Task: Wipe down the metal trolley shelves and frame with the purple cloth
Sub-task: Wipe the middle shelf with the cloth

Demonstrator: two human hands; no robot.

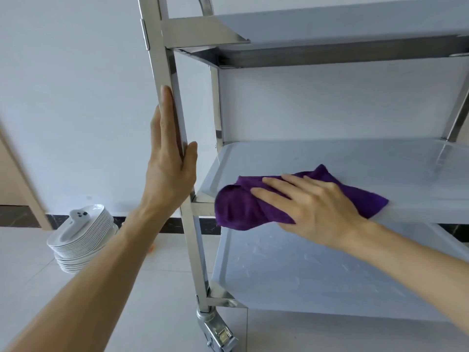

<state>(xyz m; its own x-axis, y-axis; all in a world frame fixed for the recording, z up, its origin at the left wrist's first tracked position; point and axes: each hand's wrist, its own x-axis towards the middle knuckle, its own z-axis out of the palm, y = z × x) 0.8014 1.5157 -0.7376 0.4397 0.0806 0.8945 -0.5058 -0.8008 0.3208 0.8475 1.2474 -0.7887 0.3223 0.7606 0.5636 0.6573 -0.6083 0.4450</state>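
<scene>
The right hand [312, 207] is lying flat on the purple cloth [243, 209], fingers stretched out and spread a little, pressing the cloth down onto the front left part of the trolley's middle shelf [355, 161]. The cloth is sitting bunched and creased under the palm, with one fold hanging over the shelf's front edge and another corner sticking out behind the knuckles toward the back of the shelf. The left hand [168, 158] is bracing the trolley's front left upright post [165, 59]: the fingers are running straight up along the outer side of the post while the thumb is lying against its inner face, so the post is being held between thumb and fingers without the fingers curling round it. Both forearms are reaching in bare from the bottom of the view. Above the middle shelf, the top shelf [330, 24] is showing its underside and rim, and below it the bottom shelf [291, 270] is showing pale smears across its surface. At the foot of the post a metal caster wheel [218, 331] is resting on the pale tiled floor [50, 288]. To the left of the trolley, near the white wall [63, 97], a stack of white plates [81, 240] is sitting on the floor, apart from the trolley.
</scene>
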